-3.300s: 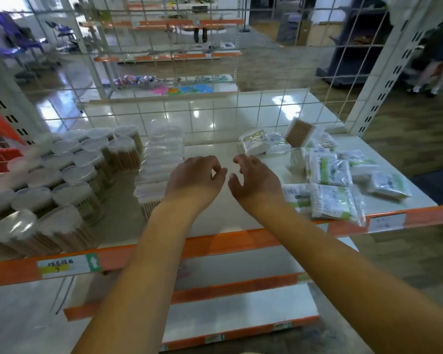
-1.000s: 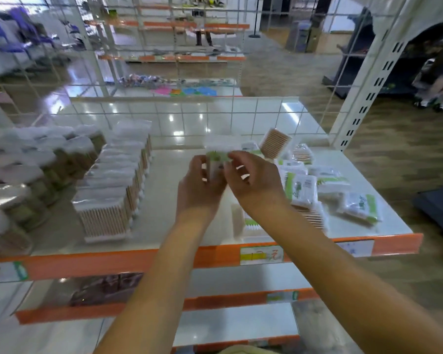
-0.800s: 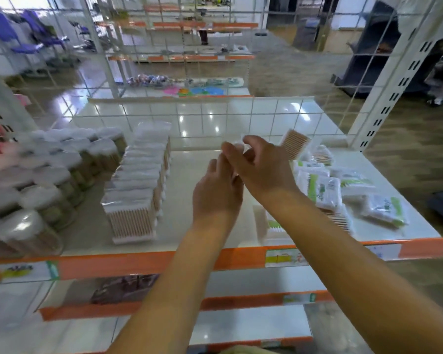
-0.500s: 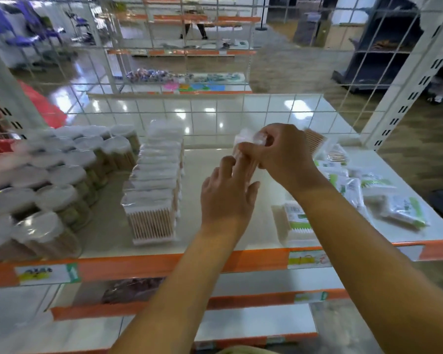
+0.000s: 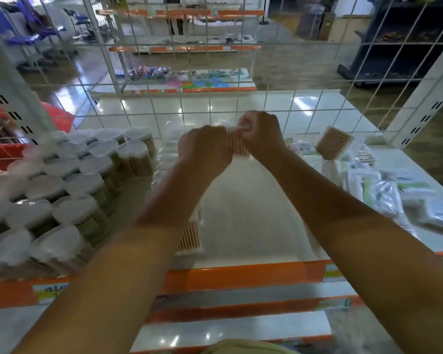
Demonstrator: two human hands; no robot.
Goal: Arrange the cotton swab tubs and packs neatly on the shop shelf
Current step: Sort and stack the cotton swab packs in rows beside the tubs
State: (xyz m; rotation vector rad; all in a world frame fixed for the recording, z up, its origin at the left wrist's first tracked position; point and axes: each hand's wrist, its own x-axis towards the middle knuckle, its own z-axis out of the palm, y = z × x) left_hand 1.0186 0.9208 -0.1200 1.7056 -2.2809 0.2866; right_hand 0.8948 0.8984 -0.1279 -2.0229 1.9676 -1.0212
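Both hands are up over the middle of the shelf (image 5: 241,221), close together and closed on one swab pack (image 5: 237,146) held between them above the shelf's back half. The left hand (image 5: 203,149) is fisted on the pack's left edge; the right hand (image 5: 262,135) pinches its top right corner, fingers (image 5: 243,126) curled tight. The pack's wooden sticks show between the two fists.

The shelf top is pale and glossy, with an orange front lip (image 5: 241,275) carrying price labels. On its left side stand round tubs (image 5: 87,180) with white lids, packed in rows touching each other. Just right of them runs a line of square swab boxes (image 5: 189,236), mostly hidden behind the left forearm. On the right side loose packs (image 5: 384,198) with green print lie scattered flat, and one box (image 5: 334,143) sits tilted near the back edge. The centre strip of the shelf is bare.

A white wire grid (image 5: 210,106) backs the shelf. Through it lie shiny pale floor tiles, then wood-look flooring, and further shelving with orange edges holding coloured goods, too blurred to name. A red bin or basket, I think, sits at far left (image 5: 54,116). Lower shelves with orange lips show below.
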